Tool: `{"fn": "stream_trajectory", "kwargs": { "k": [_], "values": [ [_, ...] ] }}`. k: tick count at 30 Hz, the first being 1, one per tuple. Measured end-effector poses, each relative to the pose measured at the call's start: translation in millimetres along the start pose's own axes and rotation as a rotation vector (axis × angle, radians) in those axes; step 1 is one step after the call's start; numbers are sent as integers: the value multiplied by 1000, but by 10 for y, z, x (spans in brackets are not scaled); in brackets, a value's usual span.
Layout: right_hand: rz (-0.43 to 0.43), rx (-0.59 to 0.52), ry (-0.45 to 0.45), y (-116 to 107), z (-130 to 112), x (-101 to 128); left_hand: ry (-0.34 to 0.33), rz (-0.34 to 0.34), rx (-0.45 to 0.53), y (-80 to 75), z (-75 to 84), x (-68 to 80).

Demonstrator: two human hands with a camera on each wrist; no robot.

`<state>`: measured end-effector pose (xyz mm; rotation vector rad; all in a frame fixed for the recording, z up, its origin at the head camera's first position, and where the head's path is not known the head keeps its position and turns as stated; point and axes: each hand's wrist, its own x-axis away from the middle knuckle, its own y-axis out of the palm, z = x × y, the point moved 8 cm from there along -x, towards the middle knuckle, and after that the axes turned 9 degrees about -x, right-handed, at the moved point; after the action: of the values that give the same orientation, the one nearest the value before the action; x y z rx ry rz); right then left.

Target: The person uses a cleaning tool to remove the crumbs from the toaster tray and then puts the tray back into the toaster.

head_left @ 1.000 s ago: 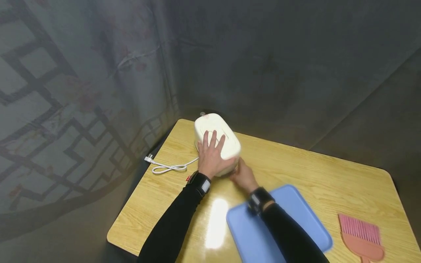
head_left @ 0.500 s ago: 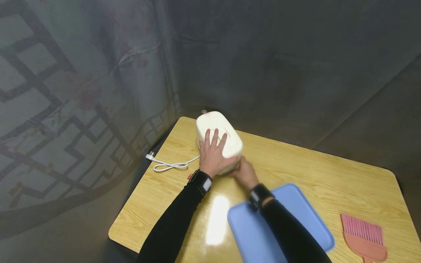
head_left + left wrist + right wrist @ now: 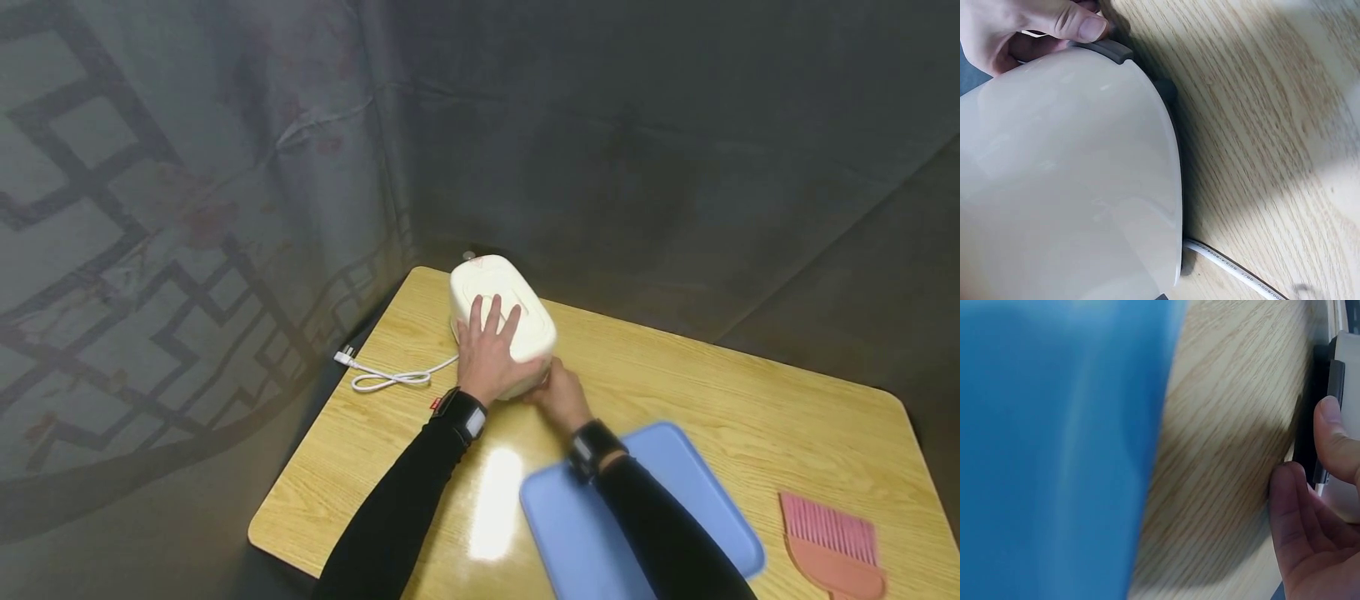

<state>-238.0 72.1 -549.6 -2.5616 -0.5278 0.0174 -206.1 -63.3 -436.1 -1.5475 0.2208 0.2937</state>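
Note:
A cream-white electric appliance (image 3: 504, 287) with rounded corners stands near the table's back left corner. My left hand (image 3: 491, 362) rests on its top, fingers straight and spread. At the appliance's near end, my right hand (image 3: 561, 398) pinches a dark grey tab (image 3: 1337, 384) low on the casing. In the right wrist view, the thumb lies on that tab and the fingers (image 3: 1288, 494) reach under it. The left wrist view shows the smooth side wall (image 3: 1079, 162) and the right thumb (image 3: 1091, 28) at the tab. My left hand is hidden there.
A white cord (image 3: 405, 378), looped, runs from the appliance to a plug (image 3: 345, 357) at the table's left edge. Below my right forearm lies a blue tray (image 3: 712, 500). A pink brush (image 3: 832, 542) is at the right. Grey curtains (image 3: 637, 167) hang behind the wooden table (image 3: 675, 367).
The whole view has shifted slightly. Both hands keep their places on the appliance, and no clear movement of it shows.

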Motion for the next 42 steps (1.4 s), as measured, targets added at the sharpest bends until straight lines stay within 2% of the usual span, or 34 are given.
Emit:
{"fn": "stream_trajectory", "kwargs": {
  "k": [19,33,38,42],
  "values": [
    [33,-19,-18,-28,123,-43,-3,-16,18,85,70,-50],
    [67,0,34,-84,146,-48,9,-13,19,120,112,-96],
    [38,20,49,-134,99,-13,29,-12,18,117,139,-118],
    [-11,34,51,-234,-15,0,29,4,-13,84,81,-171]
  ]
}}
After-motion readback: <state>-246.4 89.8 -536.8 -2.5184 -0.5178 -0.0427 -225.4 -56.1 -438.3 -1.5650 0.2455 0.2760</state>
